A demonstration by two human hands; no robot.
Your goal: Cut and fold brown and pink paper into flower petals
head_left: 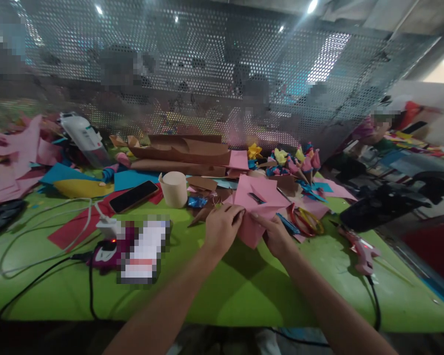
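Both my hands meet over a pink paper piece (252,231) lying on the green table (222,291). My left hand (222,228) curls its fingers onto the paper's left edge, pinching it. My right hand (276,236) presses and grips the same paper from the right. More pink sheets (257,197) lie just behind the hands. Scissors with red and yellow handles (306,220) rest immediately right of my right hand.
A beige tape roll (173,189), a black phone (133,196), brown cardboard (185,153) and folded paper flowers (296,162) sit behind. A pink glue gun (360,249) lies at right, cables and a charger (107,228) at left. A perforated metal screen (207,74) backs the table; other people sit beyond.
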